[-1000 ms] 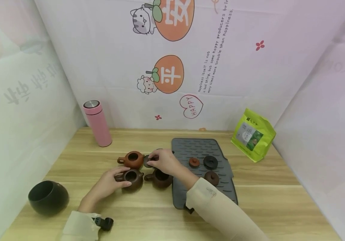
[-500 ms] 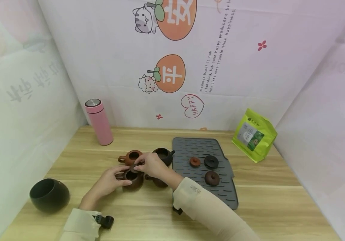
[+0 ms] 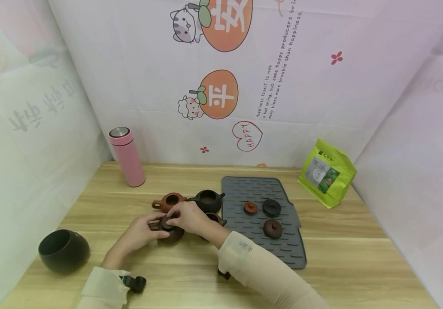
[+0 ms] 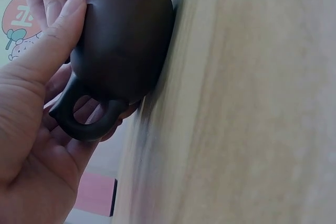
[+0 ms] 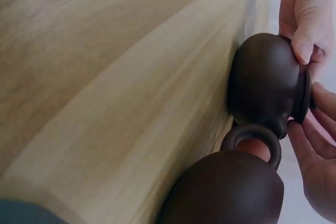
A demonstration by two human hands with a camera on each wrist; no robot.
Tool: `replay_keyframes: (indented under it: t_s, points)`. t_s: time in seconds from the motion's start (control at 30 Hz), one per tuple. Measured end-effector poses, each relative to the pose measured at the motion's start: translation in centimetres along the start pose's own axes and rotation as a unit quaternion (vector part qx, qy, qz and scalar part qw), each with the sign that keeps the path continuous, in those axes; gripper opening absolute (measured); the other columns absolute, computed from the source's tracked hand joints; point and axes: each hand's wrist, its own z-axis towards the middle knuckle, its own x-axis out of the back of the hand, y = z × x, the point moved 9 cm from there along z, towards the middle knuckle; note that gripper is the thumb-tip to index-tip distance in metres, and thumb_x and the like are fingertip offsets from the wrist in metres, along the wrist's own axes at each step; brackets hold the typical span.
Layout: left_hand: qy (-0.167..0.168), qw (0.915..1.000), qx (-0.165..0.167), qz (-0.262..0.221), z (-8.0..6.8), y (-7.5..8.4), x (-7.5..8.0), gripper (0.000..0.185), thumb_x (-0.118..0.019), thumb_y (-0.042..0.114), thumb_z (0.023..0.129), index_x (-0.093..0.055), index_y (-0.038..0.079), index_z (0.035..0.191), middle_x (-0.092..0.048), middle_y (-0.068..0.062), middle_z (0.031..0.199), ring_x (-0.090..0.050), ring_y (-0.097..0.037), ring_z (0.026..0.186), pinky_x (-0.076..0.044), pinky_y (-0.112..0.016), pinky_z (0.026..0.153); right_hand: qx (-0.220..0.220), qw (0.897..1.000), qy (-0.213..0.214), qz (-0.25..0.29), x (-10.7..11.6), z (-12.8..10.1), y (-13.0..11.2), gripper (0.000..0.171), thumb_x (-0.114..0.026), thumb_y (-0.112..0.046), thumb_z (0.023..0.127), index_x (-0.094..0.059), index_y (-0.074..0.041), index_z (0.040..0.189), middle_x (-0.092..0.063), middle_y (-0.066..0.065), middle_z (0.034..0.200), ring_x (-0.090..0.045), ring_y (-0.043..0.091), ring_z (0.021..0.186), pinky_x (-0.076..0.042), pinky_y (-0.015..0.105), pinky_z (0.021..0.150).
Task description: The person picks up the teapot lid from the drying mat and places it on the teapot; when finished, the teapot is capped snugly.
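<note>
The left hand (image 3: 141, 232) holds the dark brown teapot (image 3: 172, 232) by its side, on the bench (image 3: 341, 262) just left of the grey mat (image 3: 244, 189). The right hand (image 3: 188, 216) pinches the lid (image 5: 303, 95) and holds it on the teapot's opening.

Two bare hands, cream long sleeves

The right sleeve (image 3: 268, 274) bears small grey lettering near the cuff; a black strap clip sits at each wrist, left sleeve (image 3: 103, 289) included.

Bright, even, soft-shadowed light; wide-angle bending at head-view edges; wrist views close, perhaps slightly motion-blurred.
</note>
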Motion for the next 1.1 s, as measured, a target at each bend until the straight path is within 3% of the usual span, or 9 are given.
replay_keyframes:
  t_s: [0.33, 0.53, 0.77, 0.93, 1.1]
  points:
    - [0.003, 1.0000, -0.009, -0.001, -0.1, 0.4, 0.1, 0.060, -0.083, 0.031, 0.078, -0.063, 0.003, 0.128, -0.057, -0.017, 0.131, -0.052, -0.036, 0.121, -0.042, -0.053, 0.098, 0.019, 0.999, 0.003, -0.032, -0.3, -0.3, -0.5, 0.018, -0.076, -0.027, 0.087, -0.076, -0.017, 0.102, -0.071, -0.010, 0.097, -0.062, 0.001, 0.083, -0.049, 0.019, 0.074]
    - [0.000, 0.9999, -0.009, -0.009, -0.2, 0.3, -0.1, 0.059, -0.083, 0.029, 0.079, -0.063, 0.002, 0.128, -0.057, -0.018, 0.131, -0.053, -0.035, 0.120, -0.043, -0.052, 0.098, 0.030, 0.998, 0.004, -0.061, -0.5, -0.6, -0.7, 0.019, -0.074, -0.028, 0.089, -0.076, -0.017, 0.104, -0.071, -0.010, 0.098, -0.063, 0.004, 0.087, -0.045, 0.027, 0.089]
    - [-0.006, 0.9999, -0.003, -0.011, -0.2, 0.3, -0.1, 0.060, -0.082, 0.030, 0.080, -0.062, 0.003, 0.129, -0.056, -0.017, 0.132, -0.055, -0.033, 0.118, -0.045, -0.050, 0.097, 0.030, 0.999, -0.007, -0.040, -0.4, -0.7, -0.6, 0.022, -0.073, -0.028, 0.090, -0.075, -0.016, 0.107, -0.070, -0.007, 0.101, -0.062, 0.003, 0.084, -0.048, 0.017, 0.070]
    - [-0.022, 0.9997, 0.006, 0.002, -0.2, 0.7, -0.1, 0.066, -0.081, 0.034, 0.081, -0.057, 0.002, 0.134, -0.054, -0.019, 0.134, -0.052, -0.036, 0.121, -0.044, -0.052, 0.097, 0.001, 1.000, -0.013, -0.001, 1.1, -1.2, 0.2, 0.025, -0.071, -0.029, 0.091, -0.072, -0.016, 0.113, -0.068, -0.006, 0.107, -0.061, 0.003, 0.086, -0.050, 0.020, 0.068]
    - [-0.025, 0.9989, 0.001, 0.041, 0.0, 2.0, -0.1, 0.071, -0.078, 0.041, 0.082, -0.054, 0.006, 0.139, -0.051, -0.016, 0.139, -0.046, -0.040, 0.126, -0.039, -0.056, 0.101, -0.006, 1.000, 0.012, -0.002, 4.5, -2.4, 1.5, 0.029, -0.070, -0.028, 0.092, -0.070, -0.014, 0.118, -0.066, 0.001, 0.117, -0.062, 0.017, 0.102, -0.053, 0.032, 0.081]
